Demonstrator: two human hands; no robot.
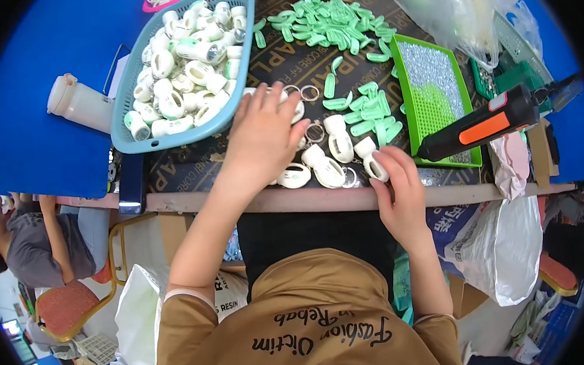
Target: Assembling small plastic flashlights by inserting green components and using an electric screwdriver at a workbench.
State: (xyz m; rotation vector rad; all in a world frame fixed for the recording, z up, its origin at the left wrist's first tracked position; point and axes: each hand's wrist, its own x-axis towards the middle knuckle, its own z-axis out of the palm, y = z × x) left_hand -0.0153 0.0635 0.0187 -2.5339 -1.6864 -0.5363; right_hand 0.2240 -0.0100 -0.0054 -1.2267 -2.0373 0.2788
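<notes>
My left hand lies palm down, its fingers apart, over white plastic pieces beside the blue basket; its fingers partly hide them. Close to its fingertips are clear rings. Near the table's front edge, my right hand has its thumb and fingers around a small white plastic housing with an oval opening. Between my hands lie more white housings, some with a clear ring beside them. Past my right hand are light green plastic clips, lying loose in a cluster.
A blue basket heaped with white housings stands at the left, next to a white bottle. A larger pile of green clips lies at the back. At right, a black and orange power tool crosses a green tray of small silvery pieces.
</notes>
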